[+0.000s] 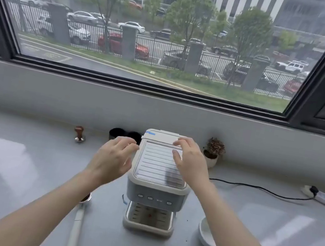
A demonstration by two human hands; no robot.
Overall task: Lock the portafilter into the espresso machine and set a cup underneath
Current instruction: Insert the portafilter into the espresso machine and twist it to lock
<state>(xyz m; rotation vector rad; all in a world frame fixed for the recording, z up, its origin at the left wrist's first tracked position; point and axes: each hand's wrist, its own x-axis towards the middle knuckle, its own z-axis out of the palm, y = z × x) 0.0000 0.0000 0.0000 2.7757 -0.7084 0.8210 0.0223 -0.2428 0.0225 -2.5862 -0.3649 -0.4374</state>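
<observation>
The portafilter [78, 218] lies on the grey counter [11, 173], to the left of the espresso machine [156, 185] and partly under the left forearm. It is well apart from the fingers of both hands. Its round basket, with dark coffee inside, points away from the person, and its long pale handle points toward the person.

The left hand [112, 158] is in the air just beside the left side of the machine's top, fingers loose and spread, grasping nothing. The right hand [190, 161] is over the ribbed top plate, also spread and empty; I cannot tell if its fingertips touch the plate.

The white cup [206, 234] stands on the counter to the right of the machine, partly hidden by the right forearm. The drip tray [147, 224] has nothing on it.
</observation>
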